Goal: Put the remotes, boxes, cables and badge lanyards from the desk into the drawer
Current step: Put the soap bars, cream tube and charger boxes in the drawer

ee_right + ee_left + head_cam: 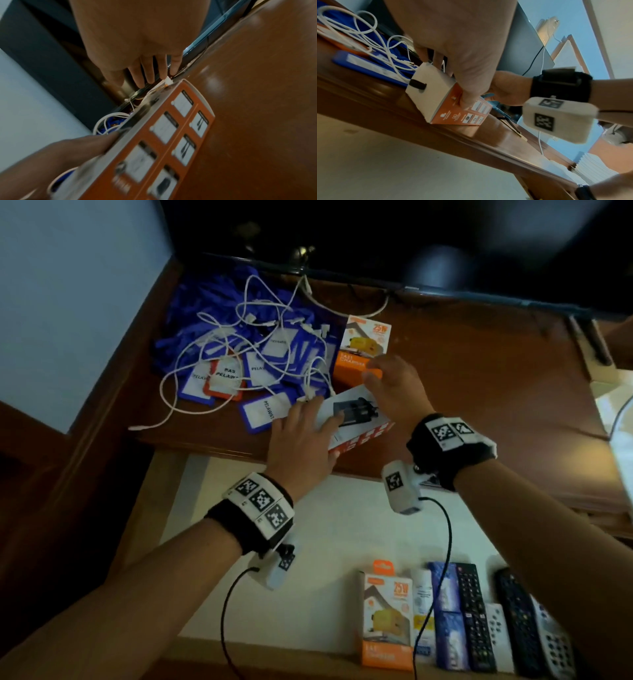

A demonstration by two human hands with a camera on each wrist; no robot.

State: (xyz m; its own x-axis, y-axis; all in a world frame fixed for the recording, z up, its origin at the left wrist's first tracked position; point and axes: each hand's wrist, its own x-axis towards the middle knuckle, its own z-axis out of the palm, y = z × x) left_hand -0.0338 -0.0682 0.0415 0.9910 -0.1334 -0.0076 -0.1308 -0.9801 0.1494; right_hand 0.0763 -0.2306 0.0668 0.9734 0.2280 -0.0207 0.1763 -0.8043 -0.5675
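Note:
A white and orange adapter box (359, 412) lies at the desk's front edge. My left hand (308, 422) grips it, thumb on its orange side (462, 102) and fingers over the top. My right hand (376, 371) reaches past it with straight fingers (147, 77) to a small orange 25W charger box (367, 337), holding nothing. Blue badge lanyards (239, 347) and tangled white cables (219, 328) are piled at the desk's left. The drawer (308, 542) stands open below; in it lie another charger box (387, 614) and several remotes (476, 611).
A dark screen (445, 251) stands along the back of the brown desk (479, 371). A pale wall (68, 302) borders the left side. In the drawer, more small boxes (445, 611) sit between the charger box and the remotes.

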